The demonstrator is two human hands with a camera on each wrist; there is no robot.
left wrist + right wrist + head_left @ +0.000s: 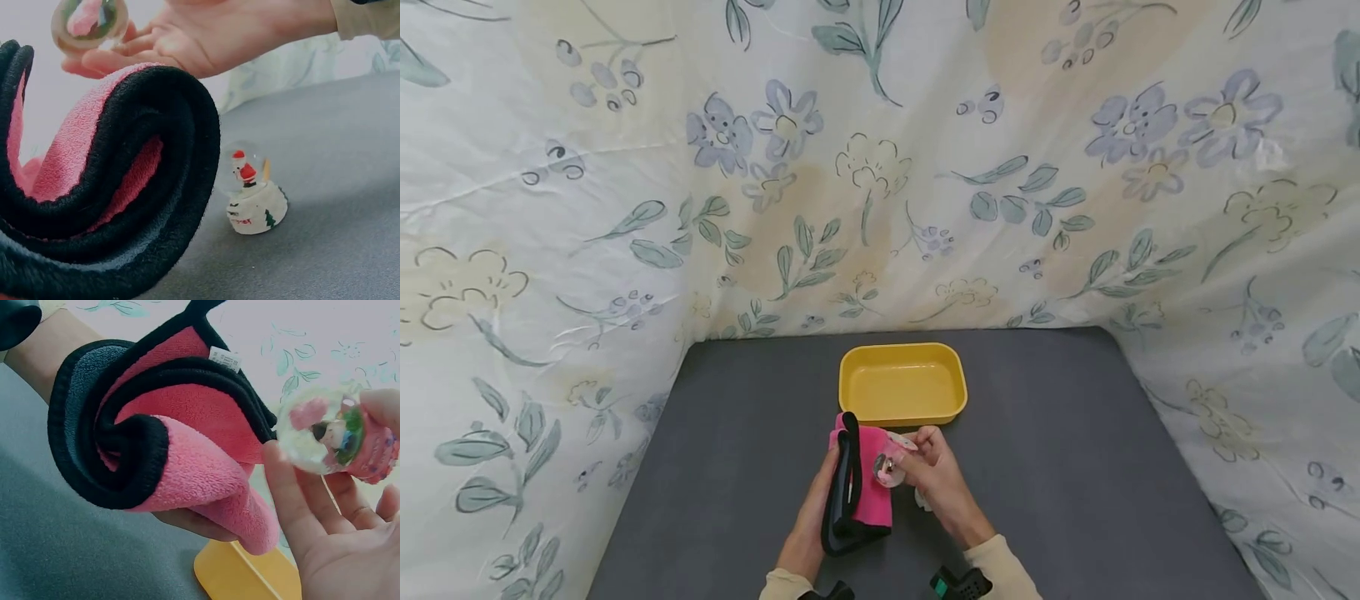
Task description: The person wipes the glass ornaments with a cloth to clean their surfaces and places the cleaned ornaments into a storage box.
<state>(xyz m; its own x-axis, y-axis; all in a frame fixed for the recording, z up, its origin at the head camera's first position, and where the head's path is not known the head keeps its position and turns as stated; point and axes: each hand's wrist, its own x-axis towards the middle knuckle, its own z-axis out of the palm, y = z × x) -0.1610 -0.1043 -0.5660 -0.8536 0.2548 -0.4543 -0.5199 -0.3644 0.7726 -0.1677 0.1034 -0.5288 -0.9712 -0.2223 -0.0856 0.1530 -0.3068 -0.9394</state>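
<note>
My left hand [808, 525] grips a folded pink cloth [872, 492] with black edging and a grey reverse side; its folds curl over each other in both wrist views. Thumb and fingers of my right hand [942, 477] hold a small snow globe [325, 428] by its pink base. Inside that clear ball are a pink shape, a small figure and some green. The globe is tilted sideways, close beside the cloth. Below my right hand, a second snow globe [255, 200] with a red-and-white Santa and a white base stands upright on the table.
A yellow rectangular tray [902, 421] lies on the dark grey table [760, 400], just beyond my hands. Flower-patterned fabric [880, 250] hangs behind the table and along both sides. A white label [225, 359] sticks out from the cloth's edge.
</note>
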